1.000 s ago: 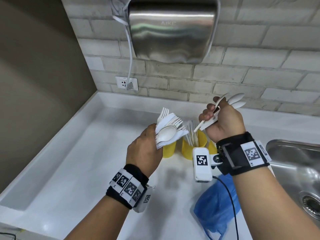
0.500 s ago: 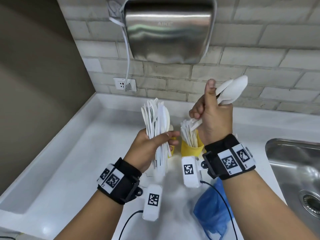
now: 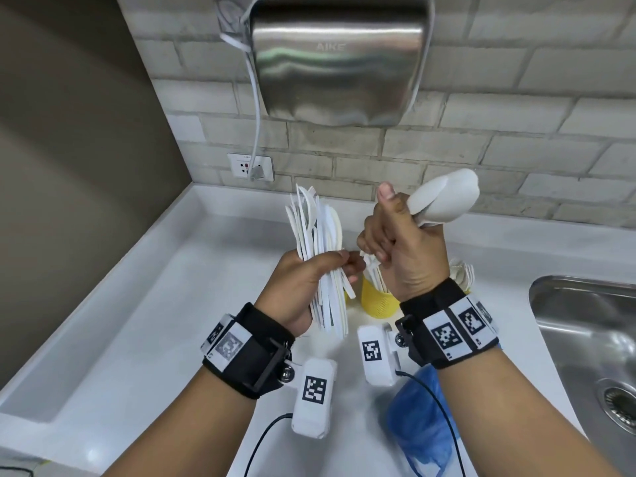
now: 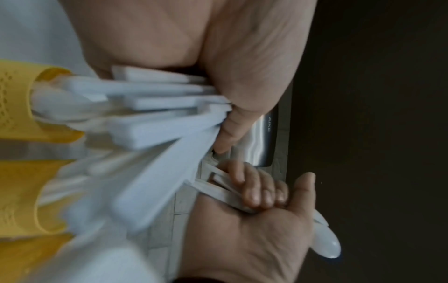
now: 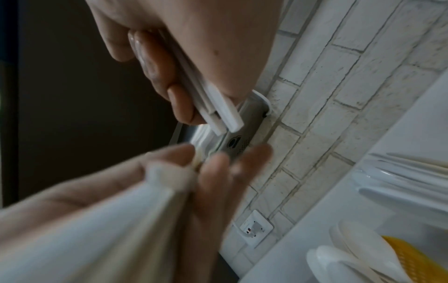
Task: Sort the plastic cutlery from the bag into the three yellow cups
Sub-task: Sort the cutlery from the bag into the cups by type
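My left hand [image 3: 303,287] grips an upright bundle of white plastic cutlery [image 3: 318,242], its handles [image 4: 169,107] fanning out below the palm. My right hand [image 3: 399,256] grips a few white spoons [image 3: 447,197] by their handles [image 5: 213,103], bowls pointing up and right, thumb raised. Both hands hover above the yellow cups. One yellow cup [image 3: 377,301] with cutlery in it shows between the hands; another is mostly hidden behind the left bundle. A third cup, behind my right wrist, shows only its spoon bowls [image 3: 463,275].
A crumpled blue plastic bag [image 3: 420,414] lies on the white counter [image 3: 137,339] under my right forearm. A steel sink [image 3: 592,339] is at the right. A steel hand dryer [image 3: 340,60] hangs on the brick wall, its cord plugged into a socket [image 3: 250,166].
My left hand has turned its bundle from flat to upright and drawn it nearer. My right hand has lifted its spoons higher and closed tighter on their handles.
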Action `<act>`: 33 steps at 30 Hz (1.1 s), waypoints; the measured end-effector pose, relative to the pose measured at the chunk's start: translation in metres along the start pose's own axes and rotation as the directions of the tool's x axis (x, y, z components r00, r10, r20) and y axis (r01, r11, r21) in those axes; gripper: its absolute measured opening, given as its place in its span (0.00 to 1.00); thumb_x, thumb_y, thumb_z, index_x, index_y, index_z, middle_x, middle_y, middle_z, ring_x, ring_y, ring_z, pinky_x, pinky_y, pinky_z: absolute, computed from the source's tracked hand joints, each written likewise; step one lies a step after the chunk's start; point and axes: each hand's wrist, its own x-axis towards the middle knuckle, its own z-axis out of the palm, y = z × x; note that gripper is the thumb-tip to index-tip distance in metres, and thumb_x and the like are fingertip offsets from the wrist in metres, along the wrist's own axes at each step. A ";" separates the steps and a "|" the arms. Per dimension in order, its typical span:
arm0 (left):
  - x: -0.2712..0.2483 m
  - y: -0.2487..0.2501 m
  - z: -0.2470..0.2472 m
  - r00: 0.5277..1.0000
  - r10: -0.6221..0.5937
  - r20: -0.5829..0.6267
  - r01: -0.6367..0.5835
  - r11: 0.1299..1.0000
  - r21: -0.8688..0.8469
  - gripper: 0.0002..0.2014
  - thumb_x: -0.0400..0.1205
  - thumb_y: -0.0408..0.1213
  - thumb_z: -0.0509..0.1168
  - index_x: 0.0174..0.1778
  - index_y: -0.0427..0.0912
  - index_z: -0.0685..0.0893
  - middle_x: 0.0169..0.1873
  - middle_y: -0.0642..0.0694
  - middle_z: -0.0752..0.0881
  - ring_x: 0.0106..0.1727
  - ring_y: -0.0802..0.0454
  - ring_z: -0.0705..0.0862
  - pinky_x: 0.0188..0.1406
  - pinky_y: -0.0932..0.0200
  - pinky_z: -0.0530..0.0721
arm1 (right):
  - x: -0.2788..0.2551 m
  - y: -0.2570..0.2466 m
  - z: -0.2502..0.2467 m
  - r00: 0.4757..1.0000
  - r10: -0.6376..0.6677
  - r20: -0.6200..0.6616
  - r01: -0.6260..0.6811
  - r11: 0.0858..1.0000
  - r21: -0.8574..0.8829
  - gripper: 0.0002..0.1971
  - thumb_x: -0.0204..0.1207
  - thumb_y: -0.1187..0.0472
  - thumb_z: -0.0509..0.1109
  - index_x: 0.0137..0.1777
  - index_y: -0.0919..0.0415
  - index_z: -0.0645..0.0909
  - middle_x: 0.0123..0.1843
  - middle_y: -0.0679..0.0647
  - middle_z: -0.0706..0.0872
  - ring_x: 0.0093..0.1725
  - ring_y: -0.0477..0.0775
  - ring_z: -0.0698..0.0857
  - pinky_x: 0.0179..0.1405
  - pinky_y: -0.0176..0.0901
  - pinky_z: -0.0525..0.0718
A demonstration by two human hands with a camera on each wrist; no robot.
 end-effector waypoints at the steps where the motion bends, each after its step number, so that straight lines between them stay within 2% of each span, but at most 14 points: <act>1: 0.000 0.000 0.000 1.000 -0.010 0.003 0.010 1.000 -0.007 0.08 0.84 0.26 0.67 0.46 0.30 0.93 0.50 0.26 0.90 0.51 0.33 0.88 0.49 0.44 0.89 | -0.002 0.002 0.000 1.000 0.009 0.010 -0.009 1.000 -0.024 0.27 0.75 0.51 0.77 0.25 0.59 0.65 0.16 0.51 0.63 0.16 0.53 0.61 0.26 0.46 0.64; 3: -0.001 0.001 0.002 0.999 -0.008 0.035 0.009 1.000 -0.021 0.09 0.84 0.26 0.67 0.55 0.23 0.86 0.47 0.26 0.87 0.42 0.36 0.87 0.41 0.48 0.89 | -0.007 0.006 0.000 0.999 0.032 0.016 -0.030 0.997 -0.067 0.26 0.75 0.51 0.78 0.23 0.57 0.68 0.16 0.52 0.64 0.14 0.53 0.63 0.24 0.42 0.71; 5: -0.001 0.000 0.004 0.999 -0.012 0.031 0.012 1.000 -0.024 0.09 0.84 0.25 0.66 0.56 0.23 0.85 0.45 0.27 0.86 0.40 0.37 0.87 0.40 0.49 0.88 | -0.009 0.009 0.000 1.000 0.026 0.002 -0.025 0.998 -0.066 0.26 0.74 0.51 0.78 0.23 0.57 0.68 0.16 0.52 0.65 0.14 0.53 0.64 0.24 0.42 0.70; 7: 0.000 0.000 0.005 1.000 -0.030 0.008 0.030 0.999 -0.040 0.09 0.84 0.24 0.65 0.56 0.24 0.85 0.46 0.28 0.88 0.44 0.34 0.90 0.42 0.47 0.89 | -0.008 0.008 -0.001 1.000 -0.008 -0.015 0.007 0.999 -0.053 0.26 0.73 0.52 0.79 0.22 0.56 0.68 0.16 0.51 0.65 0.16 0.52 0.63 0.26 0.44 0.67; 11: -0.001 0.001 0.006 0.996 -0.068 0.052 0.074 0.989 -0.129 0.13 0.85 0.26 0.64 0.62 0.23 0.83 0.52 0.28 0.89 0.53 0.33 0.91 0.48 0.45 0.91 | -0.005 0.007 -0.002 0.999 -0.039 -0.025 0.035 0.989 -0.141 0.21 0.73 0.51 0.80 0.25 0.55 0.74 0.18 0.55 0.72 0.23 0.58 0.72 0.32 0.56 0.73; 14: -0.001 0.002 0.008 0.996 -0.077 0.051 0.084 0.985 -0.148 0.13 0.85 0.26 0.64 0.63 0.22 0.83 0.56 0.23 0.87 0.53 0.34 0.91 0.48 0.45 0.92 | -0.004 0.006 -0.003 0.998 -0.053 -0.026 0.048 0.985 -0.164 0.17 0.73 0.51 0.80 0.29 0.52 0.77 0.21 0.56 0.76 0.26 0.60 0.76 0.32 0.54 0.77; 18: 0.001 0.000 0.006 0.997 -0.068 0.039 0.071 0.993 -0.096 0.12 0.84 0.25 0.65 0.61 0.22 0.84 0.54 0.24 0.88 0.56 0.30 0.90 0.44 0.47 0.91 | -0.003 0.004 0.001 0.999 -0.015 -0.037 0.011 0.994 -0.110 0.20 0.75 0.50 0.79 0.27 0.50 0.74 0.19 0.50 0.70 0.21 0.54 0.69 0.28 0.46 0.72; 21: 0.001 -0.001 0.007 0.999 0.039 -0.022 -0.036 0.992 0.121 0.08 0.82 0.25 0.69 0.54 0.26 0.88 0.49 0.27 0.91 0.53 0.26 0.90 0.42 0.43 0.90 | 0.000 0.001 0.002 0.996 -0.009 -0.087 -0.002 0.991 -0.132 0.26 0.84 0.50 0.73 0.26 0.54 0.68 0.19 0.49 0.64 0.18 0.50 0.62 0.23 0.41 0.64; 22: 0.001 -0.002 0.006 0.991 0.123 -0.056 -0.103 0.954 0.281 0.05 0.81 0.26 0.70 0.50 0.30 0.90 0.45 0.30 0.92 0.48 0.28 0.92 0.43 0.42 0.91 | 0.001 0.000 0.002 0.994 0.008 -0.108 -0.023 0.991 -0.133 0.27 0.86 0.49 0.70 0.27 0.55 0.66 0.19 0.49 0.62 0.18 0.50 0.60 0.22 0.39 0.62; 24: 0.004 -0.006 0.001 0.946 0.309 -0.095 -0.191 0.771 0.607 0.03 0.79 0.33 0.72 0.47 0.41 0.88 0.35 0.42 0.93 0.37 0.38 0.92 0.42 0.45 0.91 | 0.004 -0.006 0.001 0.986 0.059 -0.153 -0.080 0.988 -0.133 0.26 0.88 0.47 0.66 0.30 0.56 0.64 0.20 0.51 0.59 0.18 0.48 0.57 0.21 0.35 0.60; 26: 0.006 -0.011 -0.005 0.892 0.439 -0.107 -0.195 0.587 0.786 0.07 0.76 0.44 0.70 0.48 0.50 0.81 0.36 0.50 0.91 0.35 0.44 0.91 0.40 0.46 0.90 | 0.005 -0.015 -0.003 0.983 0.090 -0.158 -0.117 0.979 -0.167 0.23 0.88 0.48 0.67 0.33 0.55 0.66 0.21 0.51 0.58 0.19 0.48 0.56 0.21 0.34 0.59; 29: 0.006 -0.014 -0.009 0.832 0.547 -0.098 -0.141 0.380 0.914 0.11 0.78 0.44 0.69 0.49 0.49 0.74 0.40 0.49 0.87 0.41 0.38 0.87 0.40 0.48 0.85 | 0.000 -0.027 -0.008 0.993 0.047 -0.109 -0.079 0.949 -0.304 0.20 0.84 0.54 0.73 0.33 0.53 0.69 0.23 0.49 0.61 0.20 0.49 0.59 0.23 0.37 0.60; 31: 0.003 -0.013 -0.008 0.813 0.577 -0.078 -0.135 0.317 0.939 0.12 0.80 0.40 0.69 0.50 0.49 0.71 0.39 0.48 0.84 0.44 0.33 0.84 0.38 0.51 0.79 | -0.007 -0.033 -0.006 0.997 -0.053 -0.063 0.016 0.877 -0.481 0.18 0.80 0.58 0.77 0.32 0.55 0.73 0.22 0.44 0.68 0.20 0.46 0.66 0.27 0.37 0.67; 33: 0.001 -0.011 -0.004 0.808 0.586 -0.061 -0.132 0.281 0.950 0.12 0.80 0.39 0.69 0.55 0.46 0.74 0.42 0.45 0.86 0.45 0.32 0.84 0.38 0.51 0.78 | -0.013 -0.035 -0.003 0.990 -0.138 0.007 0.109 0.753 -0.649 0.11 0.78 0.61 0.79 0.37 0.60 0.81 0.20 0.41 0.73 0.21 0.41 0.72 0.28 0.35 0.72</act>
